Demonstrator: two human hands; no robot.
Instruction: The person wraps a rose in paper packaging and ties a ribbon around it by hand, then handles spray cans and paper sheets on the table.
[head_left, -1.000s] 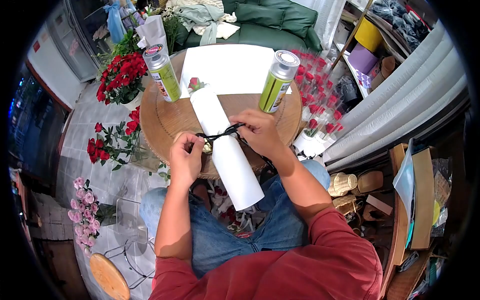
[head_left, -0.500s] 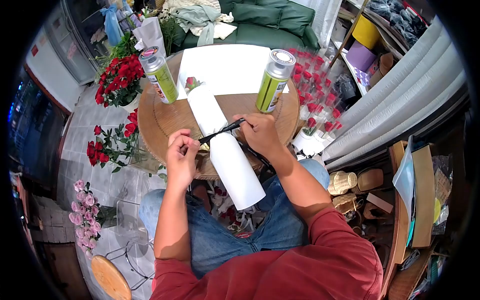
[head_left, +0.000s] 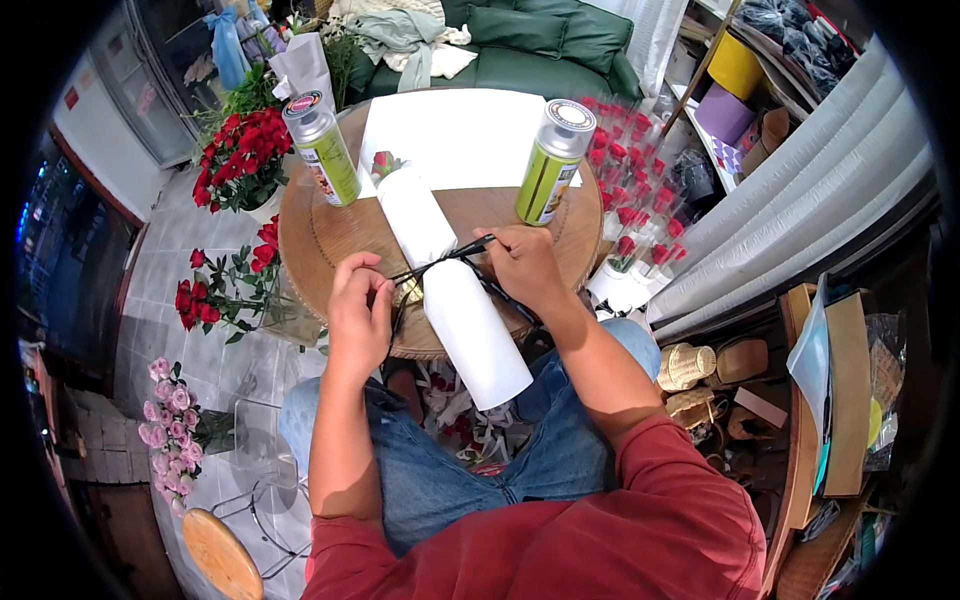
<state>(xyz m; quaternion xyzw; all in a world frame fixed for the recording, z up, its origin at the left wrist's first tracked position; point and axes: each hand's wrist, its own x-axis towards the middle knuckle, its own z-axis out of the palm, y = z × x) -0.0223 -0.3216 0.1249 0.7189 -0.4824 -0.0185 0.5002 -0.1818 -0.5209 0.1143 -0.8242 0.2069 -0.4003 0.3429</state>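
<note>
plain white paper wrap (head_left: 475, 335), black ribbon (head_left: 463, 251), red rose (head_left: 385, 162), green-and-silver cans (head_left: 549, 175), brown table (head_left: 325, 235)

My wrapper (head_left: 470, 330): white, matt, smooth, paper-like. My black ribbon (head_left: 468, 248): smooth, faintly glossy. Table (head_left: 330, 240): wood, grained, soft sheen. Flat sheet (head_left: 460, 130): matt, paper-like. Left can (head_left: 333, 172), right can (head_left: 547, 180): glossy, printed. Sofa (head_left: 510, 76): leather-like, glossy. My jeans (head_left: 450, 512): faded denim. My shirt (head_left: 540, 560): matt cloth.

Two cans (head_left: 549, 170), one white roll (head_left: 474, 335)
</note>
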